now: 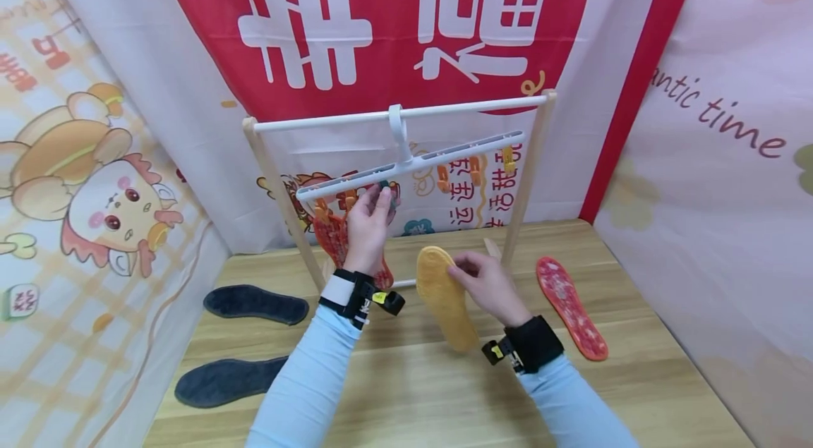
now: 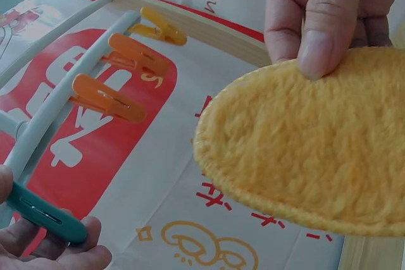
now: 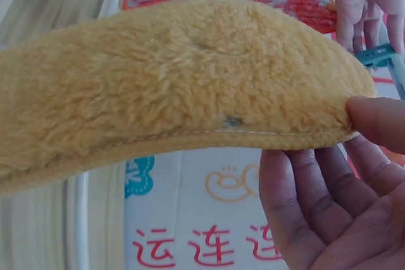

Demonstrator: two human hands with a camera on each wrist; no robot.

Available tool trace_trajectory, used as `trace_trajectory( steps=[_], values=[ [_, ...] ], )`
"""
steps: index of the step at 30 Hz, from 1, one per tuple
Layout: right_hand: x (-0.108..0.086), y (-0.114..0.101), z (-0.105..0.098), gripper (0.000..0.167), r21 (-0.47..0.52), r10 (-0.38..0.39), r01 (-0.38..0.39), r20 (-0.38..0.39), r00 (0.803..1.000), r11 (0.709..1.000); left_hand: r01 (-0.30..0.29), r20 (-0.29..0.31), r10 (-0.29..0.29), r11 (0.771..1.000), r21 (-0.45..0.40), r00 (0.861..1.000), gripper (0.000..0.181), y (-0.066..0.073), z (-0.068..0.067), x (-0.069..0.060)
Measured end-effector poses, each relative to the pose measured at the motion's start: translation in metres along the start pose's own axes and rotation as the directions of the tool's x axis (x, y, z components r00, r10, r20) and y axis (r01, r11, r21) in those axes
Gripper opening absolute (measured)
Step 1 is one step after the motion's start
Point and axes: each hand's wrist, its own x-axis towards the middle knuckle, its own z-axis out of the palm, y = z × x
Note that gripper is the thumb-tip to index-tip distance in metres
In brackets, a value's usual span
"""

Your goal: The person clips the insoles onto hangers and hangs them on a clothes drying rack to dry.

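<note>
A yellow fuzzy insole (image 1: 444,296) hangs from my right hand (image 1: 492,286), pinched by its edge near the upper end. My left hand (image 1: 368,229) is up at the white hanger bar (image 1: 413,164), fingers round a teal clip (image 2: 47,214) attached there. Just left of that hand a red patterned insole (image 1: 330,236) hangs from orange clips (image 1: 322,209). On the bar's right half are two orange clips (image 2: 107,97) and a yellow clip (image 2: 161,26), holding nothing. The yellow insole is apart from the teal clip.
The hanger hooks over a white rail (image 1: 470,108) on a wooden-legged rack (image 1: 530,173). Two dark insoles (image 1: 254,303) lie on the table (image 1: 419,398) at left, and a red insole (image 1: 571,308) at right. Printed cloth walls stand behind and at both sides.
</note>
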Motion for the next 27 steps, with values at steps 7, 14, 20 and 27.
trace_trajectory(
  steps=[7,14,20,27],
  values=[
    [0.017,-0.015,0.021,0.013,-0.019,-0.096,0.096,-0.012,0.995,0.995,0.008,0.004,-0.008,0.998,0.055,1.000,0.048,0.007,-0.015,-0.001],
    [0.039,-0.025,0.038,0.014,-0.039,-0.098,0.097,-0.028,0.995,0.995,-0.036,-0.027,0.036,0.999,0.006,0.999,0.040,0.009,-0.019,-0.002],
    [0.055,-0.032,0.047,0.013,-0.028,-0.090,0.089,-0.039,0.995,0.996,-0.050,-0.067,0.045,0.996,-0.069,0.997,0.034,0.011,-0.020,-0.003],
    [0.062,-0.037,0.054,0.013,-0.056,-0.095,0.092,-0.059,0.994,0.994,-0.023,-0.104,0.013,0.996,-0.089,0.995,0.034,0.013,-0.022,-0.003]
  ],
)
